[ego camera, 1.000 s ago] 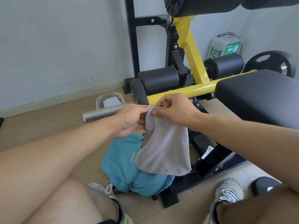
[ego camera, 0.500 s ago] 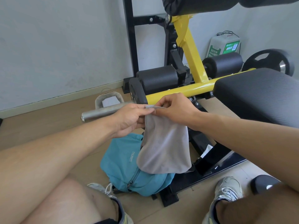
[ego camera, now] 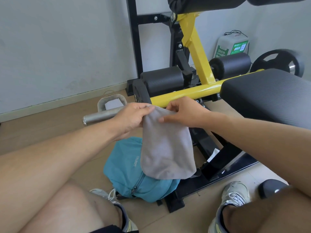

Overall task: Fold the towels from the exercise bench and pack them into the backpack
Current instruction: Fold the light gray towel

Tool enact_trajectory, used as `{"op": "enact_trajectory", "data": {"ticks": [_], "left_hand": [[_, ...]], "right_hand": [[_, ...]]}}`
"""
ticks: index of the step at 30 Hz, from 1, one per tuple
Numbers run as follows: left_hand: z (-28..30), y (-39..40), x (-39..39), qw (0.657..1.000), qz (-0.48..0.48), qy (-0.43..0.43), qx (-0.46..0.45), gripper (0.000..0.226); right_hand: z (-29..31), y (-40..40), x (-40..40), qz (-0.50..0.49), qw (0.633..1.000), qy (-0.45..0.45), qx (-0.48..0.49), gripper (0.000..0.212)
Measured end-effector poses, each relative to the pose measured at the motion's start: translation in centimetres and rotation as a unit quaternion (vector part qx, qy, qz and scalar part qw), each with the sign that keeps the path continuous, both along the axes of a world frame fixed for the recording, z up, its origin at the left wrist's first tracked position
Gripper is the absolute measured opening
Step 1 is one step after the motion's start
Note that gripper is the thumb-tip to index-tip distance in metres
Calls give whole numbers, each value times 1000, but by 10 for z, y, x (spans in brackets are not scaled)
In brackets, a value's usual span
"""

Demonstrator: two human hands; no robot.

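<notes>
Both hands hold the grey towel up by its top edge: left hand pinches left corner, right hand pinches right side w/ thumb in front. Towel hangs folded over the teal backpack on floor, beside bench base.

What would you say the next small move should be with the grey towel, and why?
Probably lower the folded grey towel toward the teal backpack: both the left hand and right hand pinch its top edge, and it hangs directly over the bag.
</notes>
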State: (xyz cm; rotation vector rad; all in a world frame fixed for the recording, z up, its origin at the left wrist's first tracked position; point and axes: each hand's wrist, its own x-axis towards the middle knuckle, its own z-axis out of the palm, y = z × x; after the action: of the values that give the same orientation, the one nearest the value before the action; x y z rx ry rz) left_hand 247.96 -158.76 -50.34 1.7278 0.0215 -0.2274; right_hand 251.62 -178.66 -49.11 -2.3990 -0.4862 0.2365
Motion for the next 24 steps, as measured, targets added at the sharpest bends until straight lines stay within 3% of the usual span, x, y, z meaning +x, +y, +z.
{"op": "enact_trajectory", "data": {"ticks": [2,7,10,14,18,21,24], "left_hand": [[-4,8,7,998,56,-32,18,29],[-16,32,24,980,162,-73,93,38],[-20,44,29,973,183,-69,121,31],[-25,49,30,961,196,-83,179,23],[-25,50,32,960,179,-89,198,24],[-25,48,31,966,154,-90,189,24],[-24,43,29,967,134,-88,197,29]], "right_hand": [[-6,-14,9,34,996,32,-80,42],[-18,-52,17,100,962,120,-225,26],[-22,-66,23,87,944,80,-307,22],[-19,-69,29,1,967,-31,-254,26],[-15,-67,29,-51,965,-52,-253,37],[-14,-67,29,-70,949,-51,-302,19],[-10,-65,30,-83,916,-141,-367,5]]}}
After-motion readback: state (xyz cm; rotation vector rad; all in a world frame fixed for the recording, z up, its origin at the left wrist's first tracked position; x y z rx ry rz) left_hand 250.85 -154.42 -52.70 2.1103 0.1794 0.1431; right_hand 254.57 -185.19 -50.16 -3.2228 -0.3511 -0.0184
